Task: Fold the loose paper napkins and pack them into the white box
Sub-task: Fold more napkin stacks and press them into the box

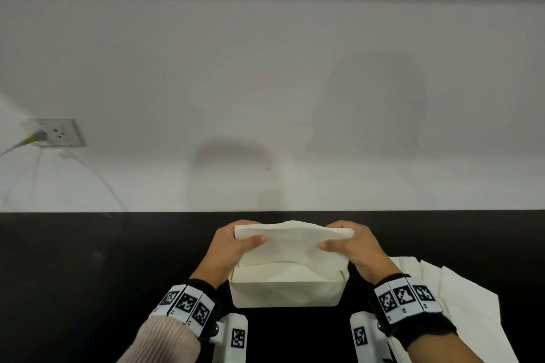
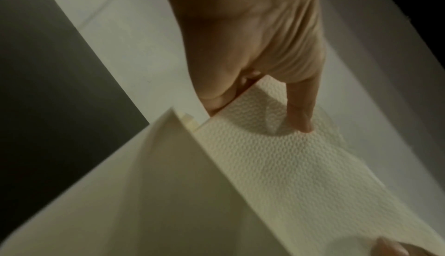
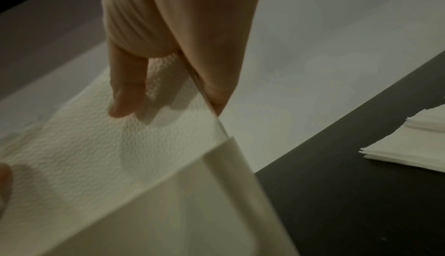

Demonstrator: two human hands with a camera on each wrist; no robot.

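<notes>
A white box sits on the black counter right in front of me, with pale napkins lying inside. Both hands hold one folded white napkin upright over the box's far side, its lower edge dipping into the box. My left hand pinches the napkin's left end, thumb on the near face. My right hand pinches the right end the same way. In the left wrist view the thumb presses the embossed napkin beside the box wall. The right wrist view shows the napkin entering the box.
A stack of loose white napkins lies on the counter to the right of the box, also seen as napkins in the right wrist view. A white wall rises behind the counter, with a socket and cable at far left.
</notes>
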